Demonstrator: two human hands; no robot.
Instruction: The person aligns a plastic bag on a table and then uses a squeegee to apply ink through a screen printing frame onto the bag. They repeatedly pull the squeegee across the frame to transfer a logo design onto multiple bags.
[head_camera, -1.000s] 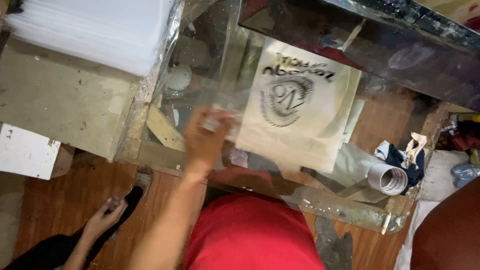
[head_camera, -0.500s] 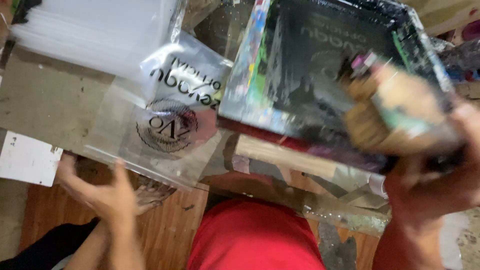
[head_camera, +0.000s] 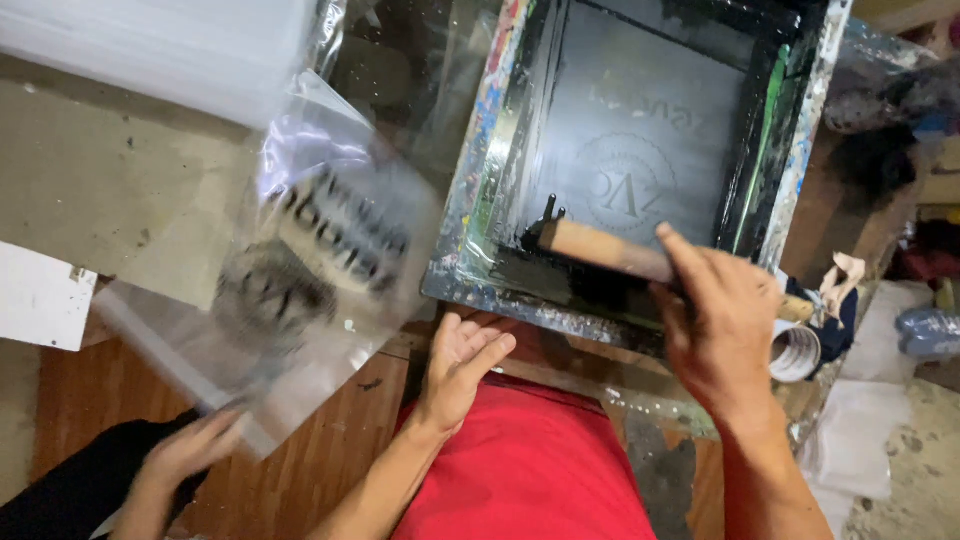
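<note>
Right hand (head_camera: 722, 330) closed over wooden squeegee (head_camera: 610, 250) inside the printing frame (head_camera: 470, 200) at the desk's near edge. Left hand (head_camera: 462, 365) open, empty, below the frame. Squeegee looks stiff, ink-slick; grip the bare wood. Another person's hand (head_camera: 195, 445) lifts a limp printed plastic bag (head_camera: 320, 250).

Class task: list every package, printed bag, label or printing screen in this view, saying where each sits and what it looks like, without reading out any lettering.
Clear plastic bag: left of centre, held by another person's hand; blurred, with a black round emblem print.
Printing screen: upper right, rectangular, paint-spattered frame, dark mesh with a faint round emblem; right hand on a wooden squeegee.
Stack of clear bags: top left, whitish.
White card: left edge, plain.
</note>
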